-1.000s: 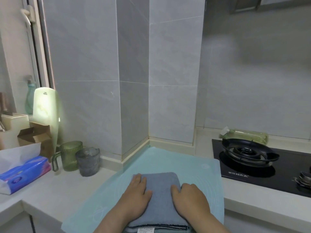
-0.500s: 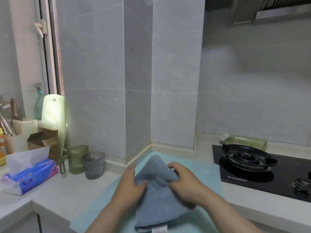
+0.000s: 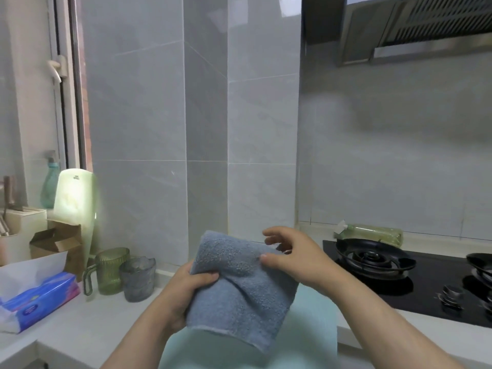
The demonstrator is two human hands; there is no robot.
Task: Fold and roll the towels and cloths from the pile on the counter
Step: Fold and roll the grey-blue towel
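A folded grey-blue towel [image 3: 239, 286] is held up in the air above the light-teal mat [image 3: 314, 323] on the counter. My left hand [image 3: 186, 291] grips its left side, thumb across the front. My right hand [image 3: 295, 257] pinches the towel's upper right edge with thumb and fingers, the other fingers spread. The towel hangs at a tilt, its lower hem pointing down to the right. No pile of other cloths shows in this view.
Left on the white counter [image 3: 80, 326] stand a green cup [image 3: 109, 270], a grey cup [image 3: 137, 278], a blue tissue pack [image 3: 37, 302] and a cardboard box [image 3: 61, 243]. A black gas hob [image 3: 399, 278] with burners fills the right, a bottle [image 3: 372, 233] lying behind it.
The towel lay flat on the mat under both palms a second ago. Both hands have lifted it off the mat and raised it; the camera has tilted upward.
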